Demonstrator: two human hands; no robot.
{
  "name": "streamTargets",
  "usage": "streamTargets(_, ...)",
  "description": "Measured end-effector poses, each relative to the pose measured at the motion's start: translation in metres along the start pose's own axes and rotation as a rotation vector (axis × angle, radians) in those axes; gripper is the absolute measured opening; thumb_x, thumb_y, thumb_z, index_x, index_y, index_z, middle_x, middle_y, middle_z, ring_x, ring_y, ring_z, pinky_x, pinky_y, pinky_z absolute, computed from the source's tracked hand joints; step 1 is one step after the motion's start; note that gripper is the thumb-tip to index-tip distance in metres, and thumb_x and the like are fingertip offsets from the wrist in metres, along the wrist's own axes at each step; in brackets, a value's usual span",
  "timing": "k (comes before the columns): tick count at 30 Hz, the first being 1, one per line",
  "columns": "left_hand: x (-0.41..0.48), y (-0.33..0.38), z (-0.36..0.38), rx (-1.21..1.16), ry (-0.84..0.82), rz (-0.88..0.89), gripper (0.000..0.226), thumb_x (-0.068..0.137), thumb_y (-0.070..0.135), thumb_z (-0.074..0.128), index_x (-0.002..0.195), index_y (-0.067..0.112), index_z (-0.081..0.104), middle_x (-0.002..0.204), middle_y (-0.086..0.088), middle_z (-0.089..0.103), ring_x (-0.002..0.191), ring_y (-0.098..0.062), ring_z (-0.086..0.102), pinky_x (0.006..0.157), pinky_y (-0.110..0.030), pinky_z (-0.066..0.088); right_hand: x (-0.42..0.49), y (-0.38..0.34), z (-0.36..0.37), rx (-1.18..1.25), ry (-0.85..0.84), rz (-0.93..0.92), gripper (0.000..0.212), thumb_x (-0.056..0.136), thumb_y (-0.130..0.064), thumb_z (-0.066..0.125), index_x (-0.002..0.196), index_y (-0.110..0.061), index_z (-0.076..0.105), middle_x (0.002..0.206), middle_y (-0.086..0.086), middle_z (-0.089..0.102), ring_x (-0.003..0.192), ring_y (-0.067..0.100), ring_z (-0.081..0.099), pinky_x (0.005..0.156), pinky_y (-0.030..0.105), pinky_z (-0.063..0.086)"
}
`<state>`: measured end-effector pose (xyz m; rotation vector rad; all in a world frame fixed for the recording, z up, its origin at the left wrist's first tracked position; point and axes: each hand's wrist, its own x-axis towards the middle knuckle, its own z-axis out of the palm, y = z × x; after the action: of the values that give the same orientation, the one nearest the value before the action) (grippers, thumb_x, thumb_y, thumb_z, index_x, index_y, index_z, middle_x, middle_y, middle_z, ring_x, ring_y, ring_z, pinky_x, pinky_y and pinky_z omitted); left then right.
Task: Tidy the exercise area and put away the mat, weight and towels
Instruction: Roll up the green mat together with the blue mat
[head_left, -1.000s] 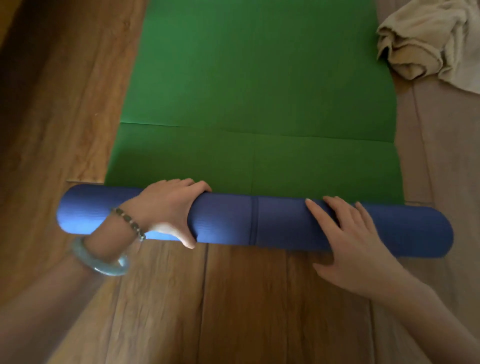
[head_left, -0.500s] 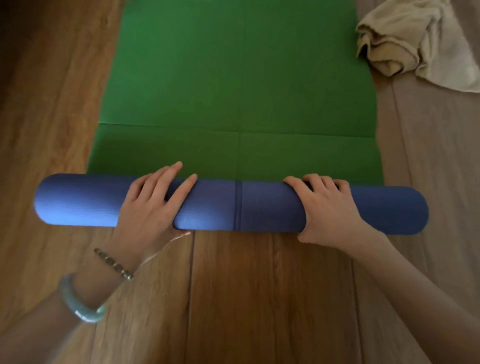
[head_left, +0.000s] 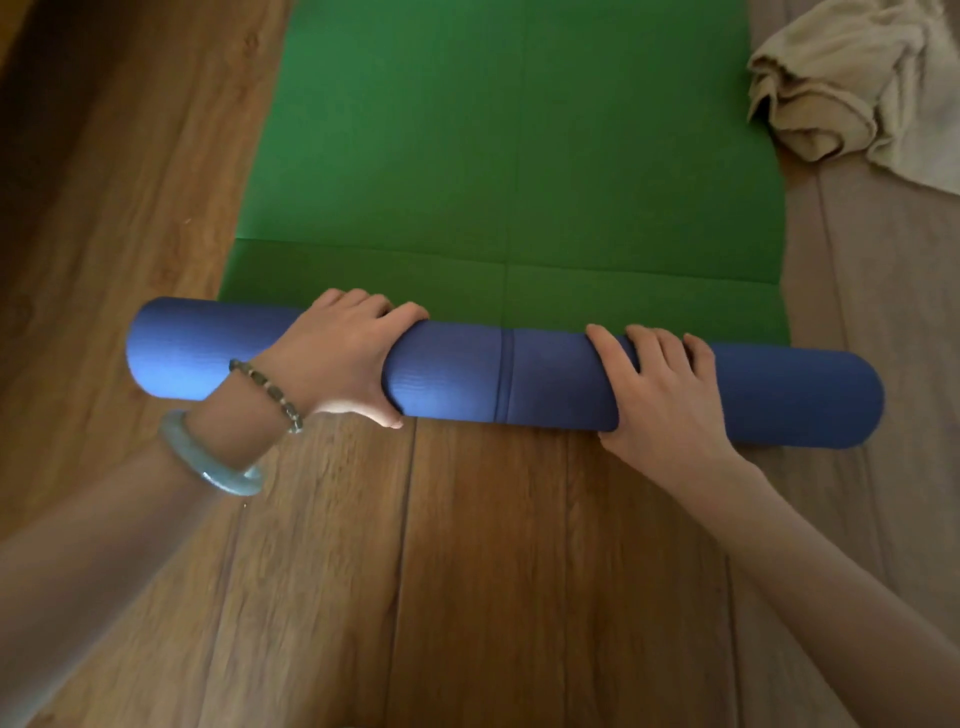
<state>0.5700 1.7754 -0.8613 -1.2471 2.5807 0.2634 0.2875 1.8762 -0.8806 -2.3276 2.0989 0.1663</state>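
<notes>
An exercise mat lies on the wooden floor, its near end rolled into a blue tube and its flat green face stretching away from me. My left hand grips the roll left of centre, fingers curled over the far side and thumb on the near side. My right hand rests on top of the roll right of centre with fingers spread over it and thumb at the near edge. A crumpled beige towel lies at the upper right, just off the mat's right edge.
Bare wooden floorboards fill the space between me and the roll and run along both sides of the mat. Two bracelets sit on my left wrist. No weight is in view.
My left hand went from lying flat on the roll to curling around it. My right hand's fingers loosened from a curl to lie spread on top. The roll sits a little further up the green mat.
</notes>
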Motion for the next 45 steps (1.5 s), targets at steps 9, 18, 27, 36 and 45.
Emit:
streamTargets(9,-0.016,0.012,0.03,0.125,0.316,-0.033,0.109,0.04,0.029,0.09,0.136,0.009,0.042,0.118,-0.025,0.054,0.107,-0.042,0.054,0.094,-0.048,0.032,0.026,0.008,-0.017,-0.01,-0.227,-0.03,0.1,0.058,-0.039,0.075,0.142,-0.025,0.023,0.128,0.007,0.047,0.119,0.029,0.044,0.1,0.047,0.03)
streamTargets(18,-0.074,0.038,0.04,0.059,0.224,0.01,0.108,0.03,0.03,0.085,0.127,0.01,0.043,0.103,-0.023,0.06,0.089,-0.038,0.059,0.082,-0.044,0.033,-0.04,-0.012,-0.025,0.053,-0.415,-0.092,0.102,0.061,-0.044,0.07,0.146,-0.026,0.017,0.133,0.003,0.043,0.122,0.025,0.041,0.105,0.045,0.029)
streamTargets(27,-0.073,0.033,0.028,0.061,-0.098,0.091,0.102,0.032,0.052,0.07,0.126,0.024,0.042,0.095,-0.001,0.06,0.082,-0.023,0.059,0.074,-0.035,0.04,-0.073,-0.012,-0.015,0.119,-0.295,-0.089,0.113,0.038,-0.044,0.077,0.14,-0.018,0.035,0.121,0.013,0.058,0.112,0.032,0.057,0.096,0.05,0.04)
streamTargets(36,-0.032,0.018,-0.003,-0.209,-0.445,0.005,0.107,0.043,0.054,0.08,0.135,0.039,0.026,0.126,0.012,0.04,0.116,-0.014,0.039,0.098,-0.03,0.034,-0.062,-0.02,-0.004,0.05,-0.121,-0.004,0.1,0.041,-0.036,0.084,0.131,-0.015,0.047,0.117,0.017,0.059,0.105,0.038,0.057,0.094,0.052,0.042)
streamTargets(45,-0.062,0.054,0.032,0.03,0.137,-0.061,0.138,0.02,0.051,0.09,0.141,0.011,0.037,0.131,-0.018,0.052,0.121,-0.035,0.048,0.103,-0.048,0.028,0.009,0.002,-0.038,0.161,-0.628,-0.091,0.11,0.053,-0.05,0.079,0.142,-0.031,0.018,0.128,0.001,0.043,0.119,0.026,0.042,0.099,0.044,0.035)
